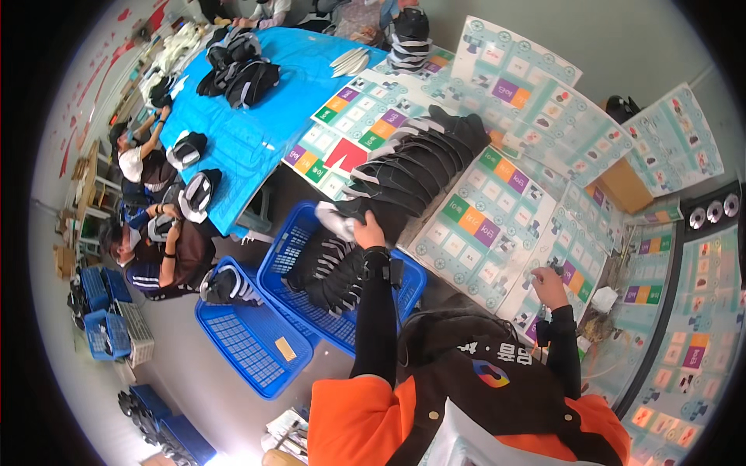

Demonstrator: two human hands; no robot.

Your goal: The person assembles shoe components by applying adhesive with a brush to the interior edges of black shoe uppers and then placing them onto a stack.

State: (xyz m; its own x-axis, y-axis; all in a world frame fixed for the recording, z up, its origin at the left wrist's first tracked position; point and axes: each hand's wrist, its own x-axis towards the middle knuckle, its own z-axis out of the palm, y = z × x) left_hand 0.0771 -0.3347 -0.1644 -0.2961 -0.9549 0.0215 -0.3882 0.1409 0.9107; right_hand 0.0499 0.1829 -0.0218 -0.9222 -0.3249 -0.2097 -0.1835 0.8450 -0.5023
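Two bare hands work at the near edge of our table (497, 233), which is covered with pale printed sheets bearing coloured squares. Our left hand (370, 232) reaches forward to the near end of a long overlapping row of black shoe uppers (412, 167) with white trim. The grip there is closed around the nearest black and white upper (342, 219), thumb and fingers pinching its edge right at the table edge, above a blue plastic crate (404, 299). That crate holds a pile of more black uppers (330, 272) with white stripes. A second, shallower blue crate (249, 342) sits just beside it on the floor, with one upper in its far corner and a small tan card on its mesh bottom.

Our right hand (548, 286) rests on a printed sheet well apart from the row. Its fingers are curled down against the paper, and we cannot tell whether that grip pinches anything.

To the left, other people sit low by a blue-covered table (233, 132) that carries further heaps of black uppers. More blue crates are stacked near the left wall.
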